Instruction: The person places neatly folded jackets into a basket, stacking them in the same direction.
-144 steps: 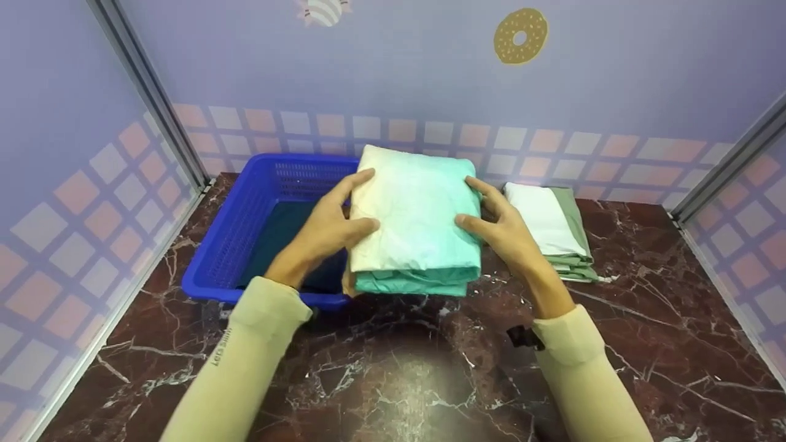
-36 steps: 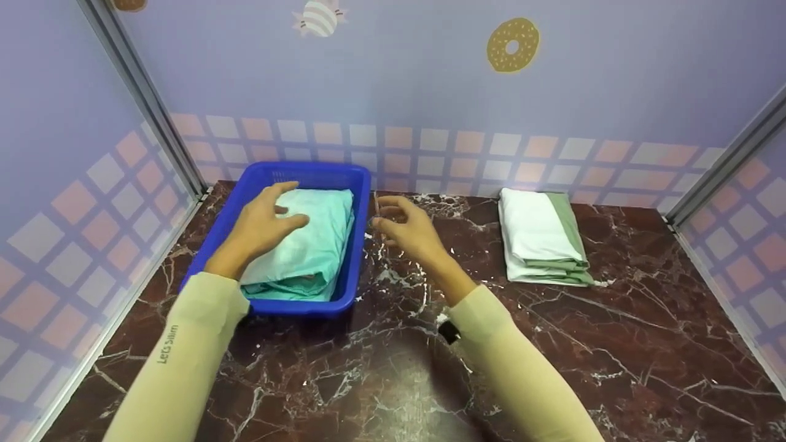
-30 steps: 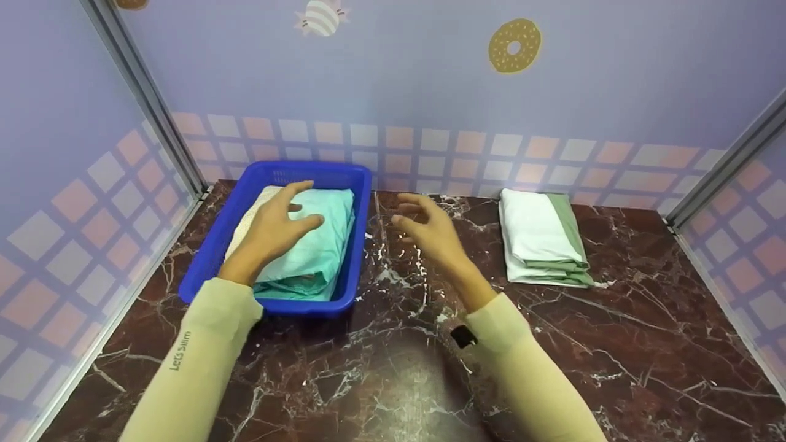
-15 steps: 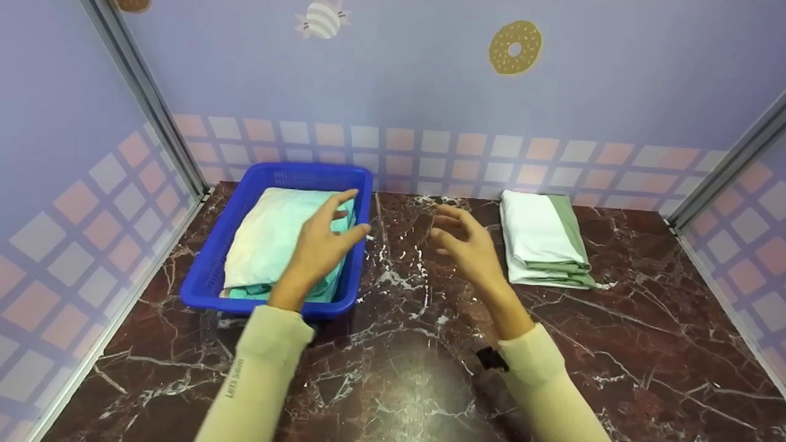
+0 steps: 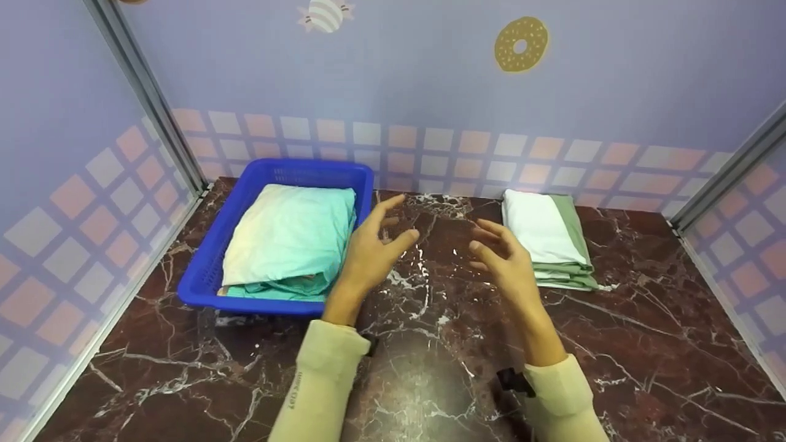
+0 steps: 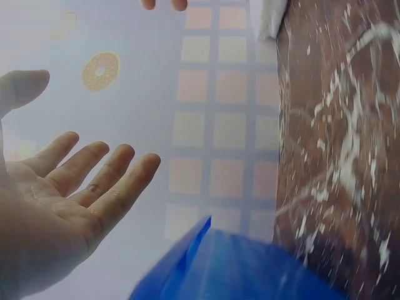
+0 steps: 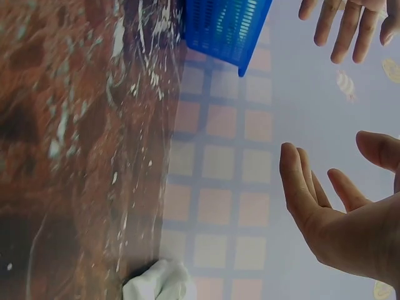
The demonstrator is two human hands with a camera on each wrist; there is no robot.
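Note:
My left hand (image 5: 371, 255) hovers just right of the blue basket (image 5: 206, 261), fingers relaxed and apart, holding nothing. My right hand (image 5: 509, 261) is raised over the table, bare of any object, its fingers loosely bent, close to the left side of a folded white and green garment (image 5: 540, 230). Inside the basket lies a folded cream-to-turquoise garment (image 5: 291, 233), its layered lower edge toward me. In the left wrist view the left palm (image 6: 56, 212) shows with fingers spread. The right wrist view has the right hand (image 7: 340, 219) with nothing in its grasp.
The dark red marble table (image 5: 405, 380) spans the foreground. A lilac wall (image 5: 417, 73) with a checked band stands behind the basket and the white and green garment. Side panels close off the left and right.
The turquoise garment, earlier held between both hands, now lies in the basket, released. Since then both hands have moved right, away from the basket and toward the white and green garment.

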